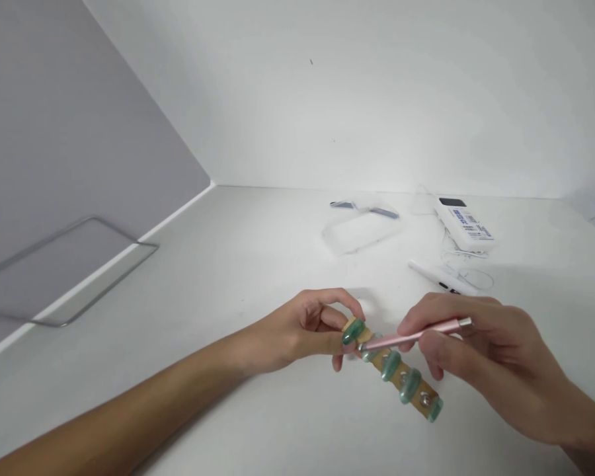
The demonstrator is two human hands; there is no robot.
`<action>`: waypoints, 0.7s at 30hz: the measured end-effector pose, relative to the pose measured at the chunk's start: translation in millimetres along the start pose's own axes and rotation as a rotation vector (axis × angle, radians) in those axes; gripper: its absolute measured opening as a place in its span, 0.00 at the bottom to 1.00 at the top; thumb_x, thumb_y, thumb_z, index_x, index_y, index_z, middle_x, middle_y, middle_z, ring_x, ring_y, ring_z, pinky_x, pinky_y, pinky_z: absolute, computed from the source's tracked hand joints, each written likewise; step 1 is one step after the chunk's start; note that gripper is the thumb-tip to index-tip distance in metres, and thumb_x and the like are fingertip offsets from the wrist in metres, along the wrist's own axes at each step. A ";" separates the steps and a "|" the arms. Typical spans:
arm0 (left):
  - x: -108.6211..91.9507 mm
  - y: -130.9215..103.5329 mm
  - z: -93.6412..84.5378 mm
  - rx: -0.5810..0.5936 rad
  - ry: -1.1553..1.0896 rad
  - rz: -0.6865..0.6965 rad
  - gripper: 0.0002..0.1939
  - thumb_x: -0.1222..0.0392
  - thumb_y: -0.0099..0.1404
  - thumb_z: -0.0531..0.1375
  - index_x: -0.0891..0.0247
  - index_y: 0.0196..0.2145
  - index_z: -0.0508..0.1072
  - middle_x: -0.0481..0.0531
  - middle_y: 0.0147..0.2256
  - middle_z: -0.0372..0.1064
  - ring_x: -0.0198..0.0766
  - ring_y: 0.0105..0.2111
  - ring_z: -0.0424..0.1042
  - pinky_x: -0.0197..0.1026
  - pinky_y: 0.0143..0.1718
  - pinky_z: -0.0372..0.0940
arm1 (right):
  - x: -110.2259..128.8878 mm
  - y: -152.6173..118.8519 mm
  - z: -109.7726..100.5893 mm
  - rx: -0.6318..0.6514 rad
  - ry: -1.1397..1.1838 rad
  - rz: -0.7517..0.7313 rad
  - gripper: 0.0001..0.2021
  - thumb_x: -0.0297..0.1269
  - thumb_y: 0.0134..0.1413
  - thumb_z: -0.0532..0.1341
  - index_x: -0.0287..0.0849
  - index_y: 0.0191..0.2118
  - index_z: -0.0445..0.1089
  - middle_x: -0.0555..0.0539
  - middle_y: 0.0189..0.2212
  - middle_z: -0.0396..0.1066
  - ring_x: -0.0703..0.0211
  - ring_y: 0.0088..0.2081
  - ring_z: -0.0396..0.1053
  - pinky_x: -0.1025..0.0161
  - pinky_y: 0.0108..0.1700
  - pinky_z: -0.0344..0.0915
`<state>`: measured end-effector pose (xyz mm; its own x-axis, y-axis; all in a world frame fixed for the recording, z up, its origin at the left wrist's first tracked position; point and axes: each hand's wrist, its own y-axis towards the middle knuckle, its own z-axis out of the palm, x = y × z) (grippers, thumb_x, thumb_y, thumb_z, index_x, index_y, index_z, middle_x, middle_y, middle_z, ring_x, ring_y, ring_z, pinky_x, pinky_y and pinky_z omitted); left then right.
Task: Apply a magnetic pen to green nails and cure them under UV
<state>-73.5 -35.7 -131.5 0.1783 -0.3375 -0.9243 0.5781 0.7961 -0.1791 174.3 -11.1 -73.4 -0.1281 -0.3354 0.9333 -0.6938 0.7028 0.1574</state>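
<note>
My left hand [305, 334] is closed in a pinch on the upper left end of a tan stick [364, 332]. Several glossy green false nails [410, 385] sit across this stick, with small silvery spots between some of them. It slants down to the right, above the white surface. My right hand [500, 360] grips a slim pink pen-like tool [387, 341] with silvery ends. The tool's left tip meets or lies just over the stick near the left fingertips; contact cannot be made out for certain.
Behind the hands lie a clear phone case [359, 231], a white labelled box [469, 223] with a thin cable, and a white pen-shaped device [439, 276]. A bent grey metal frame [112, 284] is at the left edge. White wall panels [377, 86] rise behind the white tabletop [218, 258].
</note>
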 end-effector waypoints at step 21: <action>1.7 -2.1 6.1 0.015 0.092 -0.018 0.07 0.70 0.67 0.61 0.66 0.43 0.70 0.52 0.33 0.75 0.34 0.32 0.71 0.37 0.34 0.68 | -5.3 3.7 -3.0 -0.174 -0.074 -0.004 0.08 0.34 0.64 0.59 0.50 0.36 0.74 0.56 0.23 0.69 0.70 0.24 0.65 0.75 0.25 0.62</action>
<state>-69.6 -41.1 -130.7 0.0945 -0.3031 -0.9483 0.5923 0.7827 -0.1912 174.5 -4.8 -76.8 -0.1820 -0.3795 0.9071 -0.5619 0.7972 0.2208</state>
